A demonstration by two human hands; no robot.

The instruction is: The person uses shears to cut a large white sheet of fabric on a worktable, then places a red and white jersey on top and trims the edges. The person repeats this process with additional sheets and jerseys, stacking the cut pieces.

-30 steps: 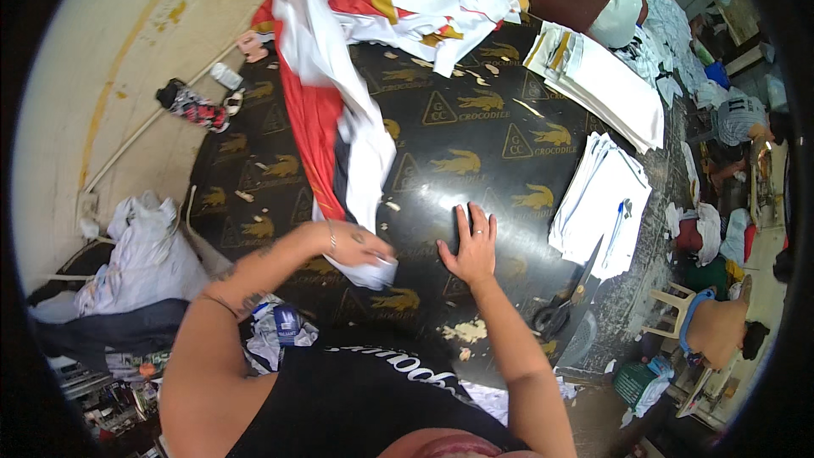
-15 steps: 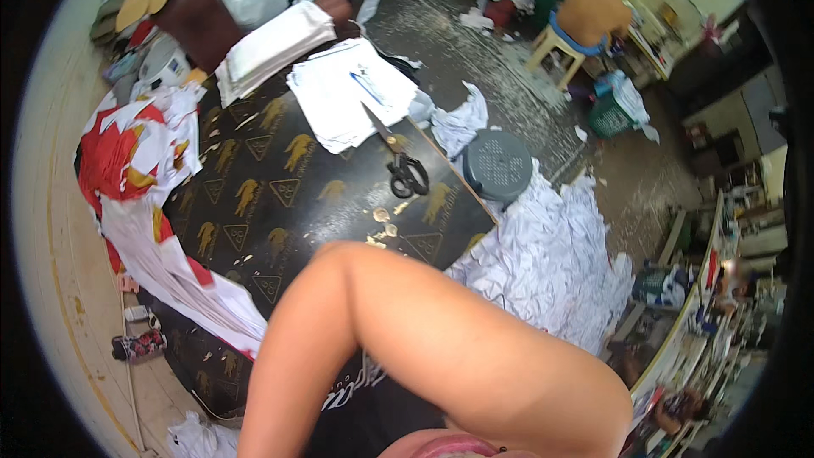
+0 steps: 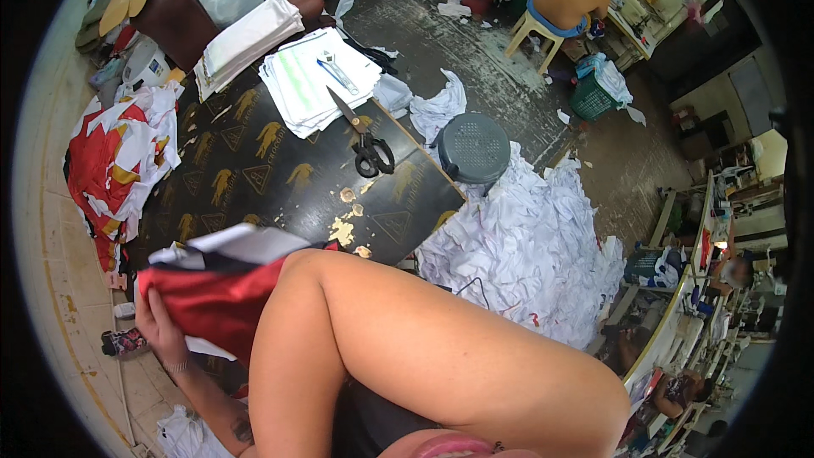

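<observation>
The left hand [image 3: 159, 322] grips a bundle of red and white cloth [image 3: 222, 284] at its lower left edge, fingers curled into the red fabric, and holds it up just off the near left corner of the dark desk [image 3: 280, 182]. The right arm [image 3: 407, 348] bends across the near middle of the view with its elbow to the right. The right hand is hidden behind the bundle, so I cannot tell whether it pinches the cloth or lies spread under it, though it probably supports the far side.

The cloth looks light, soft and limp. It folds on itself, and a loose white edge juts out on top. Such fabric sags from any single hold, so a grip with both hands along one hem or at two corners would keep the layers together, and a slick weave could slide.

On the desk's far side lie scissors [image 3: 365, 137] beside a stack of paper [image 3: 318, 85]. More red and white cloth hangs off the left edge [image 3: 106, 161]. White scraps [image 3: 526, 246] pile on the floor to the right.
</observation>
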